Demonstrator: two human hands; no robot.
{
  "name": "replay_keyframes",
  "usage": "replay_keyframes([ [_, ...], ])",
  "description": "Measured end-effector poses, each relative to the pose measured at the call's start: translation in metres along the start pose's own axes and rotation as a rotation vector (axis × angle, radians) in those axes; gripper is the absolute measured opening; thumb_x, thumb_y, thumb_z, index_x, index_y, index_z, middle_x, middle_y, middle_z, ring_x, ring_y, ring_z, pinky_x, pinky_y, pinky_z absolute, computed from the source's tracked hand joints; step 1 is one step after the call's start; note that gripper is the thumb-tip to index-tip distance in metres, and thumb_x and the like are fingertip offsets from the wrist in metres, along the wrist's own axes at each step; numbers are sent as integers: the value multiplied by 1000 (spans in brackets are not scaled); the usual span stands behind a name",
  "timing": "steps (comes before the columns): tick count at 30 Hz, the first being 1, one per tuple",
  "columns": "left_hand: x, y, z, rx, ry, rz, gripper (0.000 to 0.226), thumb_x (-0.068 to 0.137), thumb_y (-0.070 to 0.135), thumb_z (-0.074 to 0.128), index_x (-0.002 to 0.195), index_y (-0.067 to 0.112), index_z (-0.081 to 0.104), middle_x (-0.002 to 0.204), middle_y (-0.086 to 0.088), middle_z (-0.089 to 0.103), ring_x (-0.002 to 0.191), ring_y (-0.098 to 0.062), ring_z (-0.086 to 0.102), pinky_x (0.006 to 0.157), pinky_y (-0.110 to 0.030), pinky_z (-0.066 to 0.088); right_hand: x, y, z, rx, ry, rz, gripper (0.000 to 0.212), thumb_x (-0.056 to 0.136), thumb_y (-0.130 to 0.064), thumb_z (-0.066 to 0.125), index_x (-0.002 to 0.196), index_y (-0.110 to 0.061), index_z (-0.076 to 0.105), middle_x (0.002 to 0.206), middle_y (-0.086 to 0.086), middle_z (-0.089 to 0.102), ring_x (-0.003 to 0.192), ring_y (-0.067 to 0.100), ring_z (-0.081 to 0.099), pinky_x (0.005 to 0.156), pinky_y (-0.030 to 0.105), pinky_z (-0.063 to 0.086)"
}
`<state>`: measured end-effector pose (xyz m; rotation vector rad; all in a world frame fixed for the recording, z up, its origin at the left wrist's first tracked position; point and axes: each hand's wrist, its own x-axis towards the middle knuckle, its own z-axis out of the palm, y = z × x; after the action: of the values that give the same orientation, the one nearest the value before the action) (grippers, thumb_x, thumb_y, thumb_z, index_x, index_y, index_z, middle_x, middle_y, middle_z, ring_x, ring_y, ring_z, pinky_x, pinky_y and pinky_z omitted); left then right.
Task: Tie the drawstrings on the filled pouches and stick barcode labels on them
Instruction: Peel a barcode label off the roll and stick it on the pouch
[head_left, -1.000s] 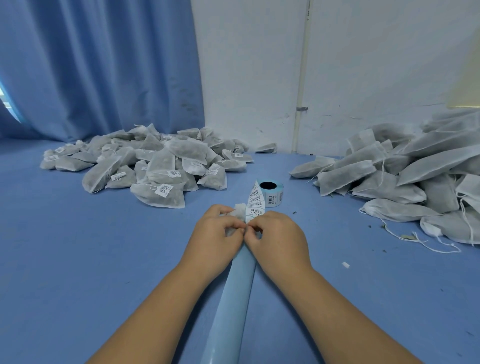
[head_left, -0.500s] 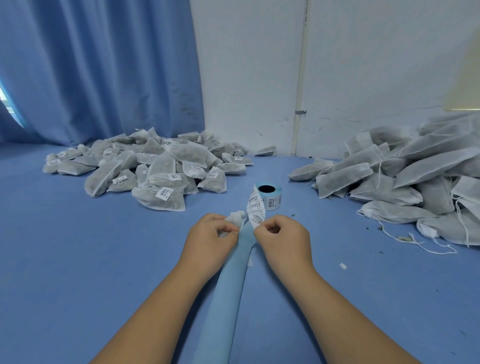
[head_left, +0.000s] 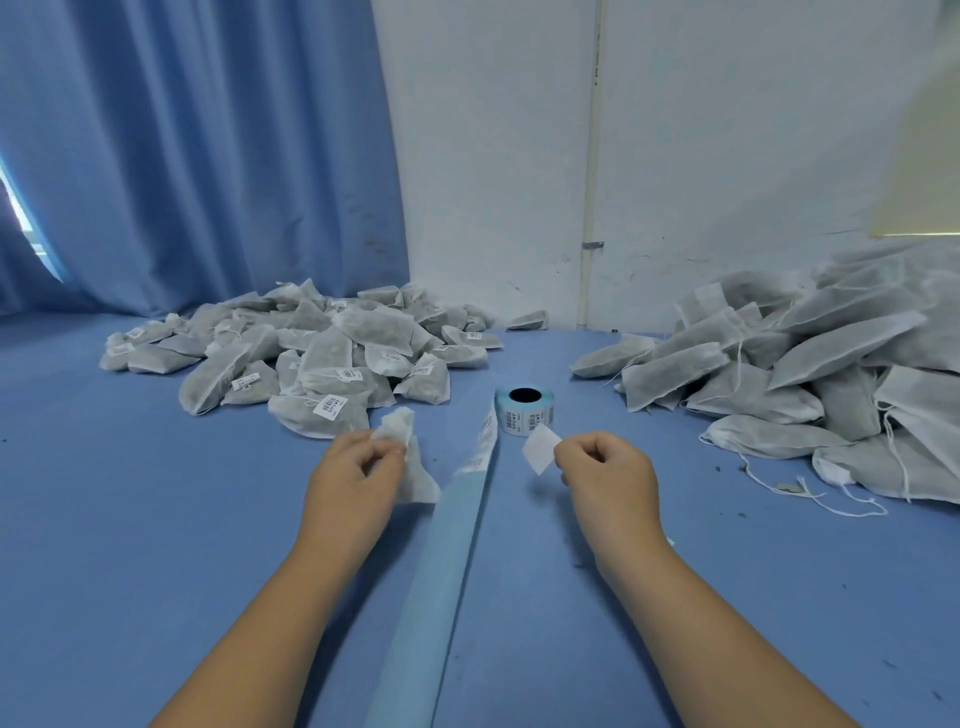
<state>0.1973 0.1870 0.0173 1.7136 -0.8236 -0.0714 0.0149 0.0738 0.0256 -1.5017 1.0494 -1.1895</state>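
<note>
While the left hand (head_left: 353, 480) grips a white pouch (head_left: 410, 462) just above the blue table (head_left: 156, 519), the right hand (head_left: 605, 478) pinches a peeled label (head_left: 540, 449) by one edge; between them runs the blue backing strip (head_left: 441, 561) from the label roll (head_left: 524, 410); labelled pouches (head_left: 311, 358) heap far left, unlabelled pouches (head_left: 805, 364) right.

- Both forearms bare, entering from the bottom edge and angling inward toward the middle.
- Left hand (head_left: 358, 480): back facing up, fingers curled, thumb and fingertips pinching the top of a pouch (head_left: 402, 428).
- Right hand (head_left: 610, 475): back facing up, fingers curled in, thumb and forefinger pinching one edge of a label (head_left: 540, 449).
- Hands level with each other, apart, not touching.
</note>
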Motion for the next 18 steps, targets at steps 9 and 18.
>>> replay_keyframes([
  [9,1,54,-3,-101,74,164,20,91,7,59,98,18,74,118,15,56,96,24,48,73,5,34,2,-12,-36,128,-23,-32,18,78,-14,61,63,-23,67,61,-12,62,60,10,53,62,30,44],
  [18,-30,112,85,-309,-130,209,19,85,6,67,86,23,74,109,22,59,91,26,51,73,4,35,17,-2,-120,61,25,-66,16,79,-16,63,64,-20,67,61,-9,61,55,7,50,63,31,41],
])
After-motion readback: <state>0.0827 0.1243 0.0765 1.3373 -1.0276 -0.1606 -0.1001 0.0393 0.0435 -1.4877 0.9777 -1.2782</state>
